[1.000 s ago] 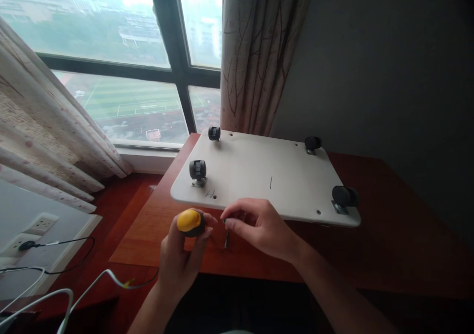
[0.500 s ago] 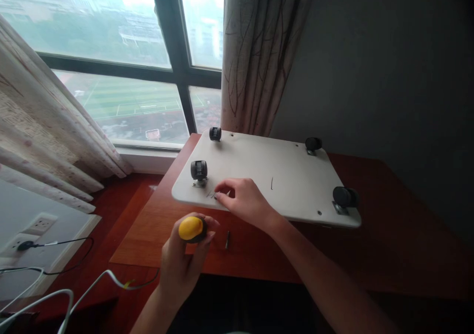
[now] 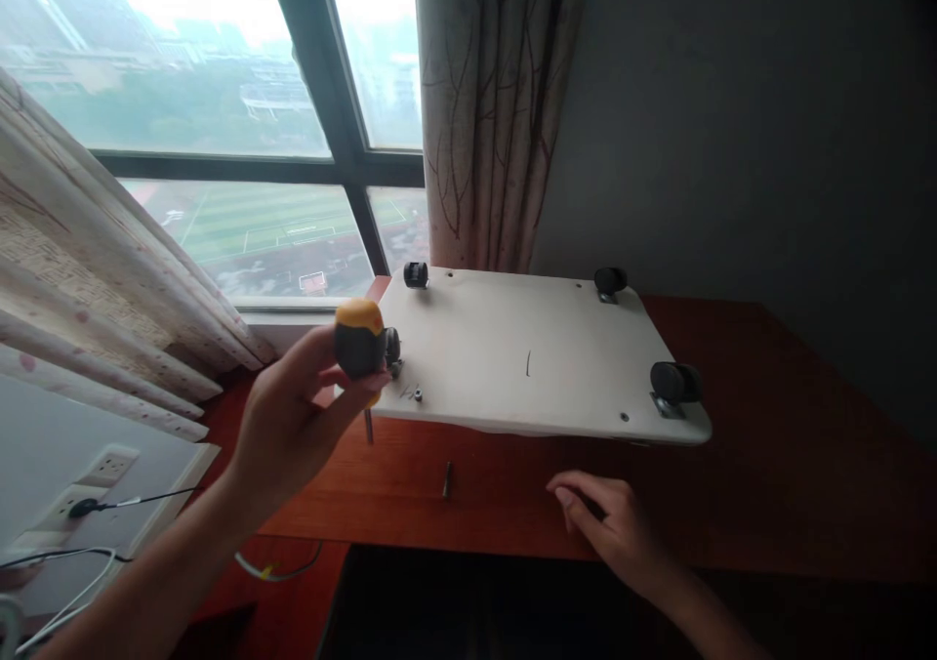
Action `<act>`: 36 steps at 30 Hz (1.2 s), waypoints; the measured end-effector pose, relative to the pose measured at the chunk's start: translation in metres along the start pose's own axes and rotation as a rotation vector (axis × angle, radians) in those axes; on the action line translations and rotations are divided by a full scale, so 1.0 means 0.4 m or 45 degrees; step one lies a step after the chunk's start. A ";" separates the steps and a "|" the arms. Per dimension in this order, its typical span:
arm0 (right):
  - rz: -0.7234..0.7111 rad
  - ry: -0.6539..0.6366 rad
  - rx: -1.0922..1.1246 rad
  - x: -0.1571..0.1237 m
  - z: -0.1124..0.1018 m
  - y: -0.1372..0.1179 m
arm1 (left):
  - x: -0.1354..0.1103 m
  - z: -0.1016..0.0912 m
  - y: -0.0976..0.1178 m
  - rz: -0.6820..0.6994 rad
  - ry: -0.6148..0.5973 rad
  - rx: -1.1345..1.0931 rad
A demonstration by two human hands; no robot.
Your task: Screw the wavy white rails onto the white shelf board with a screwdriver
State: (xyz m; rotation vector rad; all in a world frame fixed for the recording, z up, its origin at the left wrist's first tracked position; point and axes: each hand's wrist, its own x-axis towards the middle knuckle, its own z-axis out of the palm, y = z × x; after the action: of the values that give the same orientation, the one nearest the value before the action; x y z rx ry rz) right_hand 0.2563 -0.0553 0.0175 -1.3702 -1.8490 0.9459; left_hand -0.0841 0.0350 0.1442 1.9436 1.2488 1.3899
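A screwdriver with a yellow and black handle (image 3: 359, 338) is gripped in my left hand (image 3: 293, 416), its metal shaft pointing down past the board's near left corner. The upturned white board (image 3: 483, 348) lies on the table with black caster wheels at its corners. Part of the near left caster (image 3: 393, 346) is hidden behind the screwdriver. A small metal screw (image 3: 418, 394) stands at the board's near edge beside pencil marks. Over the table, in front of the board, my right hand (image 3: 604, 518) is loosely curled, with a gap between thumb and fingers and nothing visible in it.
A short, thin metal piece (image 3: 447, 480) lies on the reddish wooden table (image 3: 498, 474) between board and table edge. Cables (image 3: 282, 572) hang at the lower left near wall sockets (image 3: 112, 467). A window and curtains (image 3: 490, 103) stand behind.
My right hand has left the board's near edge and moved right and toward me, uncovering the small screw. My left hand has raised the screwdriver up to the near left caster.
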 end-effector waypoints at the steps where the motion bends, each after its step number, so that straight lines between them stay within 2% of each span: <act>1: 0.040 0.075 -0.008 -0.009 -0.006 0.028 | 0.026 0.000 0.010 0.012 0.032 -0.058; 4: 0.087 0.216 -0.026 -0.020 -0.010 0.082 | 0.091 0.011 0.043 0.057 0.117 -0.180; 8: 0.071 0.287 -0.036 -0.021 0.005 0.089 | 0.133 0.038 0.076 0.081 0.148 -0.288; 15: 0.024 0.424 -0.058 -0.024 0.012 0.071 | 0.117 0.073 0.068 0.030 0.204 -0.343; 22: 0.047 0.397 -0.018 -0.024 0.012 0.079 | 0.110 0.086 0.064 0.017 0.209 -0.334; 29: 0.073 0.392 -0.022 -0.026 0.014 0.080 | 0.107 0.082 0.046 0.014 0.207 -0.333; 36: 0.103 0.374 -0.024 -0.027 0.010 0.080 | 0.115 0.082 0.052 0.014 0.219 -0.404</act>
State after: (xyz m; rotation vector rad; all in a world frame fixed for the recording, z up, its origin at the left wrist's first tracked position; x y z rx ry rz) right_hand 0.2716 -0.0600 -0.0123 -1.5161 -1.5961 0.7227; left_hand -0.0418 0.0691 0.1704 1.6466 1.0159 1.6761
